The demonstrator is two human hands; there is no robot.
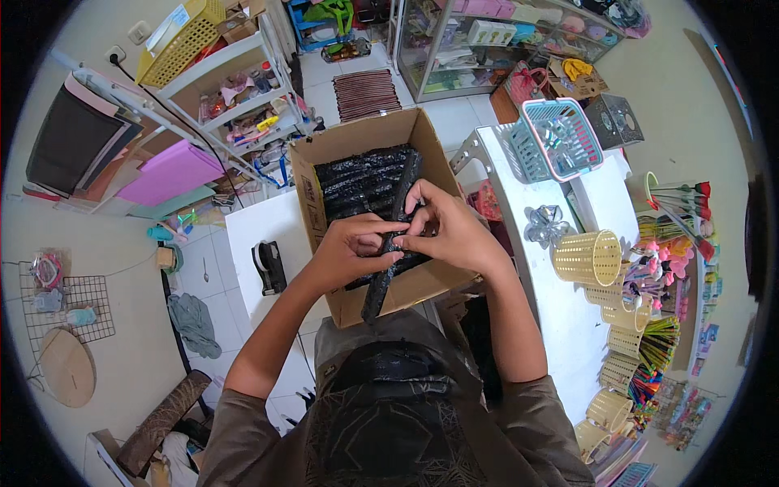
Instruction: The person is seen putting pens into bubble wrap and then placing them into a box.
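Note:
Above an open cardboard box (pixel 365 135) I hold a long, narrow bundle (pixel 406 176) wrapped in shiny black plastic. It lies slantwise, its lower end reaching past the box's near rim. My left hand (pixel 359 243) pinches its middle from the left. From the right, my right hand (pixel 447 228) has thumb and fingers on the same stretch, its fingertips close to those of the left. What exactly lies between the fingertips is too small to tell. Inside the box, several similar black-wrapped bundles (pixel 359 176) lie side by side, partly hidden by my hands.
A black tape dispenser (pixel 269 268) stands on the white table (pixel 243 228) at left. On the white surface at right (pixel 554 322) are a blue-and-pink basket (pixel 529 143), a clear plastic piece (pixel 546 226) and several yellow perforated baskets (pixel 587 259). A glass cabinet (pixel 444 55) stands beyond the box.

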